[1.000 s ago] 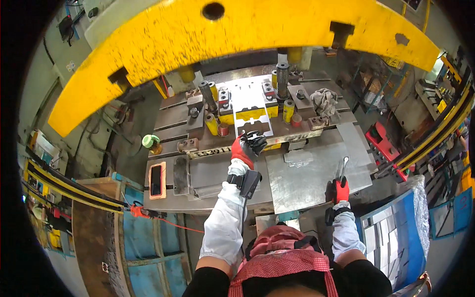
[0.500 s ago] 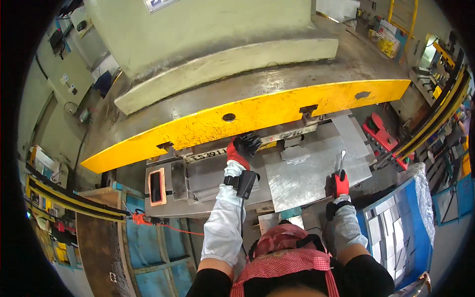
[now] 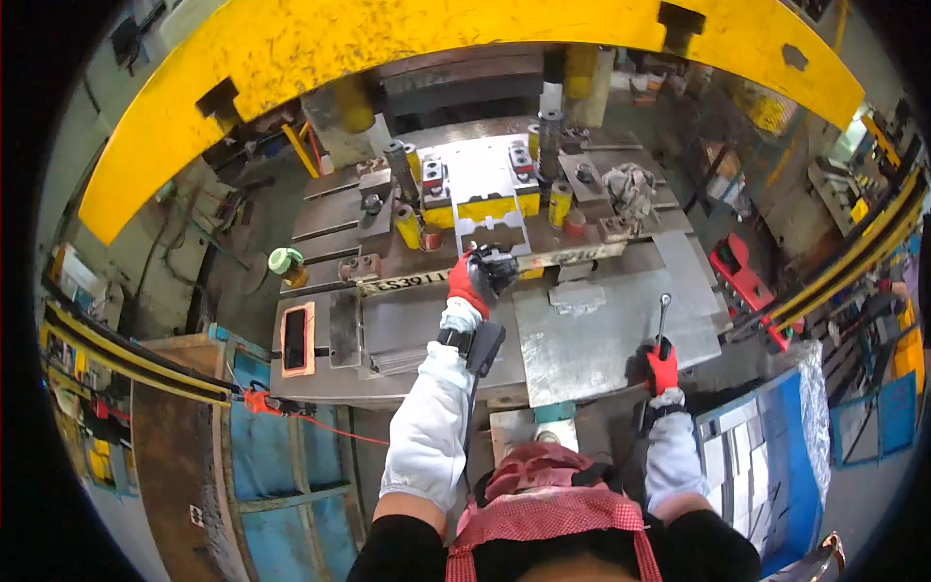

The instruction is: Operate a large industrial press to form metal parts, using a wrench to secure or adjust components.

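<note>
A broad yellow beam (image 3: 465, 27) arches over the far side of the steel surface (image 3: 339, 384), and off to the right I see a blue bin (image 3: 807, 456) holding pale metal pieces. A wide flat sheet (image 3: 592, 354) covers the near right of the surface, with a stack of thinner sheets (image 3: 402, 325) to its left. Beyond, the cut metal piece (image 3: 493, 223) lies on a yellow-sided block (image 3: 438, 215), its near end by the gloved left hand (image 3: 482, 274). That hand is partly curled; whether its grip has the metal, I can't tell. The gloved right hand (image 3: 661, 369) has its grip closed around a slim wrench (image 3: 663, 318), tip pointing away from the person.
</note>
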Demonstrator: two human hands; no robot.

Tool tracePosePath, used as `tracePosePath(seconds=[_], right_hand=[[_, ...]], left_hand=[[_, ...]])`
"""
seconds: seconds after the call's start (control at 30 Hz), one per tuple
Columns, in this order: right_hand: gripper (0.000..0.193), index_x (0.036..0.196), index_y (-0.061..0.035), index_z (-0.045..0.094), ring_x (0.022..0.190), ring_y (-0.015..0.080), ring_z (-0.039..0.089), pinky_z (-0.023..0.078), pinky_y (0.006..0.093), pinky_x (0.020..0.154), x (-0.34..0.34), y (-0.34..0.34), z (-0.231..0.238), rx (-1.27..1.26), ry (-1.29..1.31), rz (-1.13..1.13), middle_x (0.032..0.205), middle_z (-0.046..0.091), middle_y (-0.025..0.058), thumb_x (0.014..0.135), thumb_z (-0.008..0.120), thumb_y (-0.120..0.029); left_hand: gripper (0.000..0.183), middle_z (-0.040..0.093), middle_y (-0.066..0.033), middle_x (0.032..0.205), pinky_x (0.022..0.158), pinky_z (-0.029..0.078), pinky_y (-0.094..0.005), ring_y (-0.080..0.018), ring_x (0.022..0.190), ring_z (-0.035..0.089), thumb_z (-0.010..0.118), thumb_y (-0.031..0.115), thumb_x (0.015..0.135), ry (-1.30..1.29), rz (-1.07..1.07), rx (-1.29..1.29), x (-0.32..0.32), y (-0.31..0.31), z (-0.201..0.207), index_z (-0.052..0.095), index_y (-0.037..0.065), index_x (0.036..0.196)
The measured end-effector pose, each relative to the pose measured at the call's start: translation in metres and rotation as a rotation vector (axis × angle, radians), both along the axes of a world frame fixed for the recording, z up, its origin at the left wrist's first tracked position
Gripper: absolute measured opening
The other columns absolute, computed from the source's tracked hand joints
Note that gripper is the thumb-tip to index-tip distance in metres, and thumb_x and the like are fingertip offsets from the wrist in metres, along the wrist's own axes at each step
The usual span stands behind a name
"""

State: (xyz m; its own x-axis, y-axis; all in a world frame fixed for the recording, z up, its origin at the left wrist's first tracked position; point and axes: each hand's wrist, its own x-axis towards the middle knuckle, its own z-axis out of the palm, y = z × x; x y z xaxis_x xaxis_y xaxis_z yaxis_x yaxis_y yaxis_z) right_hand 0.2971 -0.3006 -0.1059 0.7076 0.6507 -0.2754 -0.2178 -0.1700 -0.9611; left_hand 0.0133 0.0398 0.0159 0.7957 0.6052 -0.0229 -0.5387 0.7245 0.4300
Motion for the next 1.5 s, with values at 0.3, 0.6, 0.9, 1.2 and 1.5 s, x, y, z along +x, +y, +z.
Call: tracePosePath(seconds=[0.3,0.6,0.9,1.2,1.5], right_hand=[[0.05,0.13,-0.0055,0.039,0.073,0.0056,0.051,0.042,0.0205,0.056,-0.102,0.132,0.22,0.315,-0.086,0.559,0.095,0.059,0.0015,0.083,0.055,-0.006],[0.02,0.101,-0.0071,0.053,0.064,0.0057,0.047,0.04,0.022,0.053,-0.09,0.231,0.204,0.387,-0.075,0.809,0.076,0.052,-0.0017,0.084,0.056,-0.017],[0.052,0.126,-0.0073,0.046,0.06,0.006,0.048,0.04,0.0212,0.051,-0.05,0.049,0.159,-0.102,0.08,0.809,0.078,0.056,-0.001,0.077,0.063,-0.012],[0.021,0.098,-0.006,0.055,0.053,0.0102,0.048,0.039,0.0246,0.046,0.001,0.066,0.076,-0.118,0.213,0.523,0.072,0.056,0.0019,0.082,0.057,-0.02],[0.048,0.123,-0.005,0.048,0.063,0.0071,0.048,0.042,0.0237,0.055,-0.081,0.142,0.119,0.061,-0.097,0.941,0.079,0.055,-0.0008,0.078,0.064,-0.013]], left_hand=[[0.045,0.059,-0.0127,0.108,0.075,0.053,-0.0352,-0.0232,0.086,0.062,0.031,0.034,0.095,0.112,0.15,0.139,-0.014,-0.072,0.002,0.045,0.0,0.122],[0.028,0.062,-0.0093,0.106,0.076,0.047,-0.0341,-0.02,0.089,0.062,0.052,0.01,0.079,1.154,0.396,1.572,-0.071,-0.117,0.03,0.064,0.011,0.104],[0.046,0.054,-0.0134,0.116,0.074,0.049,-0.0354,-0.0241,0.091,0.059,0.044,0.022,0.089,1.398,0.345,0.707,-0.361,-0.287,0.046,0.037,0.005,0.131],[0.035,0.057,-0.0106,0.106,0.068,0.049,-0.0294,-0.0209,0.08,0.058,0.046,0.026,0.088,0.482,0.768,0.35,-0.647,-0.242,0.04,0.051,0.004,0.116],[0.039,0.057,-0.0121,0.114,0.09,0.045,-0.0332,-0.0226,0.102,0.056,0.047,0.015,0.086,1.14,0.797,0.557,-0.299,-0.203,-0.015,0.047,0.001,0.122]])
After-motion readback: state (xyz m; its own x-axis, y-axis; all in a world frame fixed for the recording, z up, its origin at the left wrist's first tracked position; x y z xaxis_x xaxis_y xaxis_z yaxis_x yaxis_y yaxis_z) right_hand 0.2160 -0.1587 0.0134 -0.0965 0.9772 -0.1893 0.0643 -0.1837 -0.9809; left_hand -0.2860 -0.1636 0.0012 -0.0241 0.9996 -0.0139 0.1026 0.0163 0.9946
